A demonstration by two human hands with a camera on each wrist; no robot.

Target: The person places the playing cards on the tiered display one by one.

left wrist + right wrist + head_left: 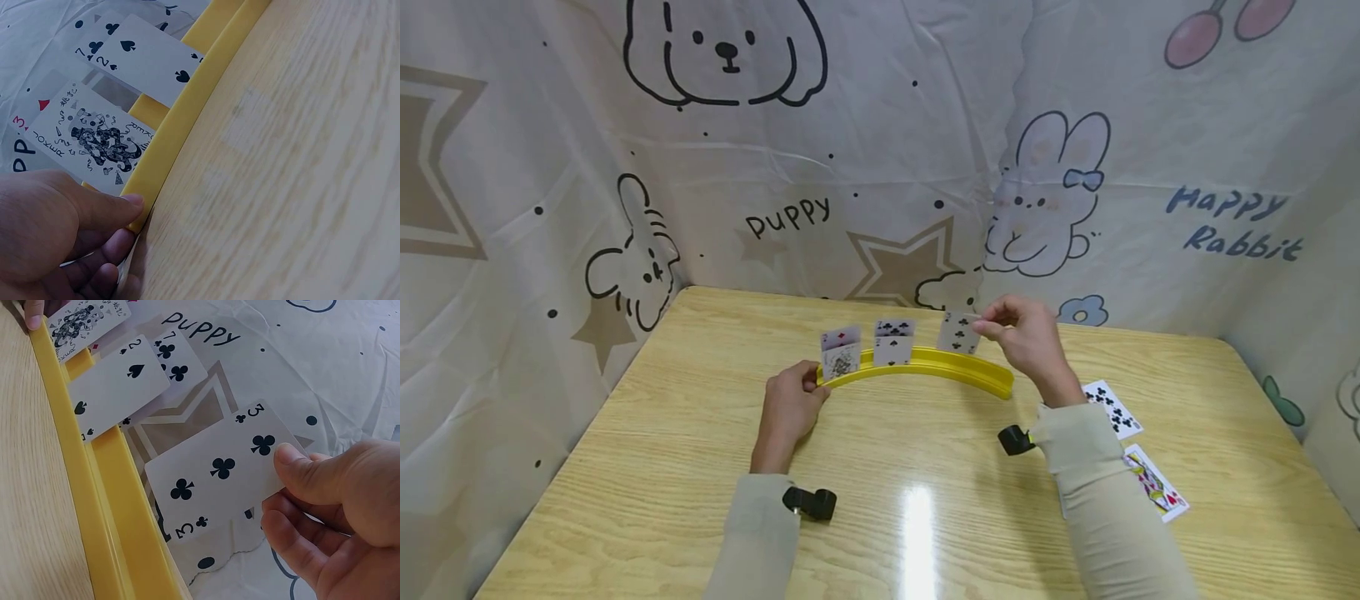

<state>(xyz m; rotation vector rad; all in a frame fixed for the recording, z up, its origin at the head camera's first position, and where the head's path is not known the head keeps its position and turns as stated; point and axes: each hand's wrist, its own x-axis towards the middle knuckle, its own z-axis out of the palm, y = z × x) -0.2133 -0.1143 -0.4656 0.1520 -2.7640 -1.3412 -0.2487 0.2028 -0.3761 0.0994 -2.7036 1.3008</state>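
Pinching the three of clubs in right hand, lowering toward the holder's two-o'clock slot, left hand gripping its nine-o'clock end, likely steadying.

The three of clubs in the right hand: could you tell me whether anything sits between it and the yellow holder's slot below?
Nothing visible does. The three of clubs, pinched by the right hand, hangs over a bare stretch of the yellow card holder; the two of spades stands further along.
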